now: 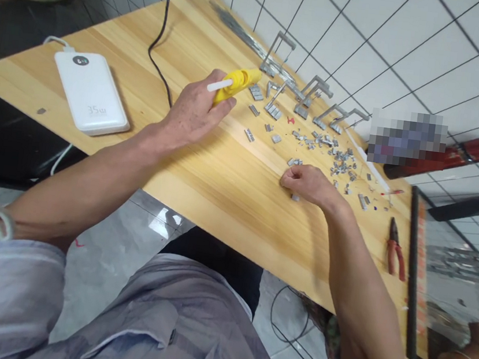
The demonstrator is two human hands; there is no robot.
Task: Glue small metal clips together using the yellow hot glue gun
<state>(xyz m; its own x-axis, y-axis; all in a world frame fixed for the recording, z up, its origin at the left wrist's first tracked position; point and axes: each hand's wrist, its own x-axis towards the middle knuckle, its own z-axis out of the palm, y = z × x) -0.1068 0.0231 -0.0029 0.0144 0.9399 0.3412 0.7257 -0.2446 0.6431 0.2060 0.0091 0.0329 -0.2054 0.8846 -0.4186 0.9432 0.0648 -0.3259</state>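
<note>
My left hand is wrapped around a yellow hot glue gun, a white glue stick jutting from its back end. The gun is held above the table, its front toward the upright metal frames. My right hand is closed low over the wood, fingertips pressed together; whatever they may hold is hidden. Small grey metal pieces lie just beyond those fingers. Between the hands and the wall stand several grey metal bracket-like frames on small bases, one of them a tall frame.
Loose metal bits are scattered right of centre. Pliers with red handles lie near the right edge, beside a black-framed panel. A white power bank rests at left, near a black cord. The tiled wall bounds the far side.
</note>
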